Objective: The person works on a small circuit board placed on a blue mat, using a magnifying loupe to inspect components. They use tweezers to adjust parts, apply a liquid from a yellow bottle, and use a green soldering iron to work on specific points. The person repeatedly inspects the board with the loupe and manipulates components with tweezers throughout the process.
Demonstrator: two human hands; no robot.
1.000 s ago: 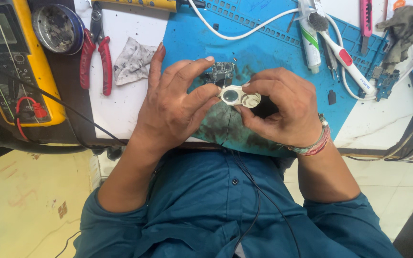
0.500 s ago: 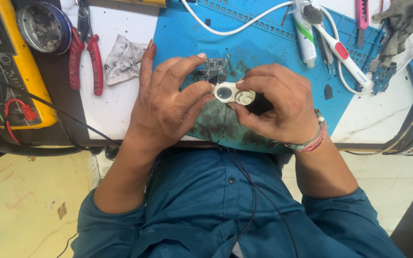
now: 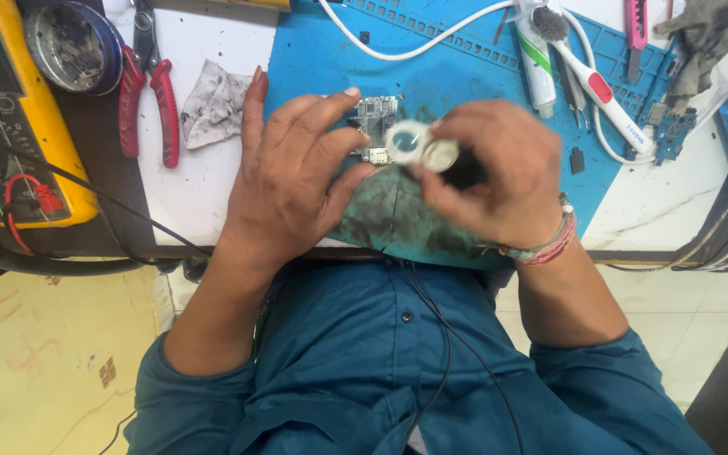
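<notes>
Blue repair mat [image 3: 465,76] covers the bench beneath your hands. Your right hand [image 3: 490,173] pinches a small white loupe [image 3: 419,145] between fingers and thumb. Your left hand [image 3: 292,181] rests open-fingered just beside it, fingertips touching a small circuit board [image 3: 377,114]. Red pliers [image 3: 149,93] lie well left.

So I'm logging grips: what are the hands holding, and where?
Right hand pinches a small white loupe by its edge between the fingers. Left hand rests on the circuit board.
</notes>
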